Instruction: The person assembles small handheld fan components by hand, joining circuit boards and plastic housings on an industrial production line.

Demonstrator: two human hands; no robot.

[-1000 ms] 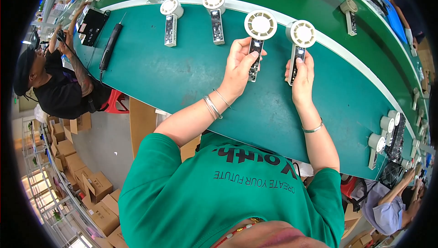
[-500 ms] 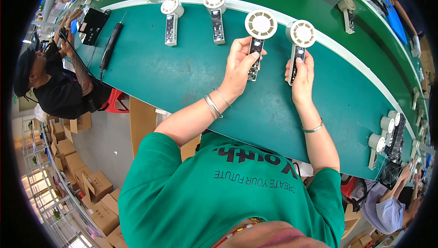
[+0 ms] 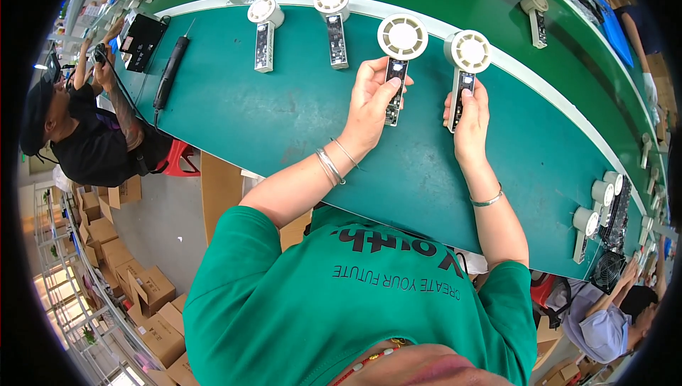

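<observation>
Handheld fans (image 3: pixel 403 36) are gripped in both hands (image 3: pixel 366 105), one each, thumbs (image 3: pixel 383 93) uppermost, forearms (image 3: pixel 298 183) extended forward.

Person in a green short-sleeved T-shirt (image 3: pixel 320 315) with dark chest lettering (image 3: pixel 366 240), one line bold, one thin; a red necklace (image 3: pixel 374 357) with gold-toned and pale beads; several silvery bangles (image 3: pixel 330 166) below the left hand (image 3: pixel 368 102), a single silvery bracelet (image 3: pixel 486 200) below the right hand (image 3: pixel 470 127)

We look steeply down from head height through one wide fisheye, near the worktop (image 3: pixel 419 162), which curves from upper left to lower right.
</observation>
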